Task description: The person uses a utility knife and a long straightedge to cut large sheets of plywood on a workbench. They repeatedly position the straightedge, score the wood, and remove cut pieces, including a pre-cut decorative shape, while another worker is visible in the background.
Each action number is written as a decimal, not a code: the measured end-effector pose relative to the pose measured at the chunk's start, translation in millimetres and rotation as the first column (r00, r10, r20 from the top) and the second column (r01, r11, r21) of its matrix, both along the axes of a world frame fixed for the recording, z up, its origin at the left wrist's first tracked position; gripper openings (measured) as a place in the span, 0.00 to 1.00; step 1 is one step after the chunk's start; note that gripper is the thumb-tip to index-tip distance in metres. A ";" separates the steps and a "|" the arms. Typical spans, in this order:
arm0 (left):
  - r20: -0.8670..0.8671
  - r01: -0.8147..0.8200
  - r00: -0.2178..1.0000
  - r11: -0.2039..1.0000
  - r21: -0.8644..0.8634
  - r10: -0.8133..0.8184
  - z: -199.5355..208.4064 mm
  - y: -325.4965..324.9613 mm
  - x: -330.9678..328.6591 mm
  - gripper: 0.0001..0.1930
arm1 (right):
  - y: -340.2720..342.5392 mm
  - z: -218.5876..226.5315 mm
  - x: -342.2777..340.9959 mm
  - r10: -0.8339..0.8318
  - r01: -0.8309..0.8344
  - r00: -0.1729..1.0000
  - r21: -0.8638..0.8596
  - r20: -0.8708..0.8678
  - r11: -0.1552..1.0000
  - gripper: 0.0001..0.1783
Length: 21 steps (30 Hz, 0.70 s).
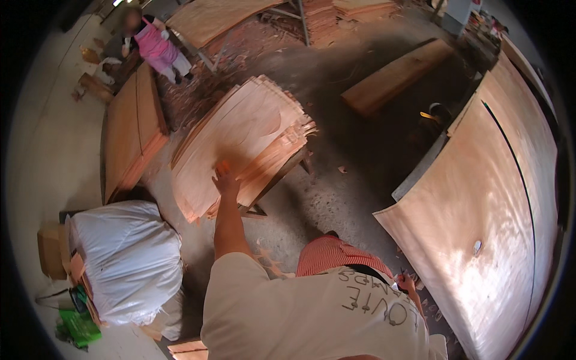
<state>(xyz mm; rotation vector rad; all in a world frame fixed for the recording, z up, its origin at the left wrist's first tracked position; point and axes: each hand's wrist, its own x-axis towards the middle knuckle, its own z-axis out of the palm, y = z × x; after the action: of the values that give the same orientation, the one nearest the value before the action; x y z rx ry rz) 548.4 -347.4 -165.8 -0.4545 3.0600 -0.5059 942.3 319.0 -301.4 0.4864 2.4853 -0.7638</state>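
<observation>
My left hand [225, 182] reaches forward over a stack of thin wood veneer sheets [240, 129], its fingers stretched out near the top sheet's close edge. Something bright orange [222, 167] shows at its fingertips; whether it is a finger covering or a separate piece, I cannot tell. The stack rests on a low stand [257, 210], its sheets uneven and ragged along the right side. My right hand [407, 282] hangs low by my hip, close to the large sheet on the right. Its fingers are curled around something small and dark that I cannot make out.
A large veneer sheet [462, 234] with a dark line slopes along the right. On the left stand a strapped wood stack [133, 129] and a white covered bundle [129, 258]. Farther off are a plank stack [396, 78] and a person in a pink apron [155, 45].
</observation>
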 end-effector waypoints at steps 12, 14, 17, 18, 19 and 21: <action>-0.122 0.257 0.957 0.965 -0.056 -0.263 -1.4 -30.5 -15.2 0.16 | -35.2 75.3 30.8 -0.145 0.166 0.966 -0.086 0.216 0.982 0.16; -0.151 0.281 0.947 0.959 -0.038 -0.283 1.8 -43.6 -13.0 0.10 | -39.2 59.4 41.9 -0.112 0.130 0.970 -0.068 0.217 0.989 0.14; -0.331 0.221 0.923 0.975 0.031 -0.199 27.1 -42.5 -15.1 0.08 | -40.2 45.3 41.2 -0.091 0.120 0.970 -0.120 0.224 0.985 0.15; -0.437 0.214 0.885 0.974 0.071 -0.162 45.8 -37.2 -20.8 0.09 | -38.7 39.9 32.1 -0.104 0.130 0.974 -0.119 0.203 0.984 0.14; -0.550 0.294 0.813 0.950 0.104 -0.191 60.5 -42.3 -27.9 0.09 | -43.5 34.2 20.6 -0.114 0.139 0.976 -0.128 0.185 0.982 0.14; -0.648 0.362 0.723 0.930 0.063 -0.238 93.7 -47.0 -47.2 0.09 | -55.1 16.4 9.1 -0.169 0.199 0.972 -0.187 0.162 0.962 0.12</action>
<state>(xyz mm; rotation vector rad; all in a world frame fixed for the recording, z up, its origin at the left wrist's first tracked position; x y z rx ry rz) 501.2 -394.5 -72.1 -0.1180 3.8252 -0.0420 951.5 263.9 -285.0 0.6800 2.2209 -1.0054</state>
